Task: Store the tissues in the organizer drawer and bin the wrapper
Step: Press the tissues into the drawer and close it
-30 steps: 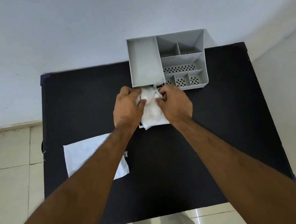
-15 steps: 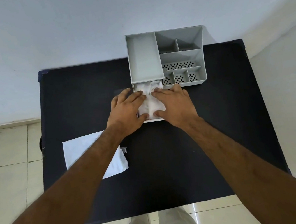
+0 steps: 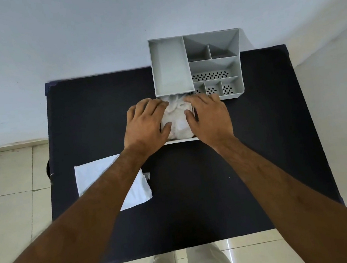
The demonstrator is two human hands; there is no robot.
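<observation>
Both hands, left (image 3: 145, 124) and right (image 3: 209, 116), press flat on the tissues (image 3: 176, 120) in the drawer (image 3: 180, 140), which must slide straight back into the organizer (image 3: 214, 64).

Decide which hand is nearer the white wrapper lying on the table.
Left. The left hand presses the tissues in the drawer, on the wrapper's side; the right hand presses them from the far side.

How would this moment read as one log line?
left hand, right hand: flat on tissues | drawer: open | wrapper: on table, unbinned
</observation>
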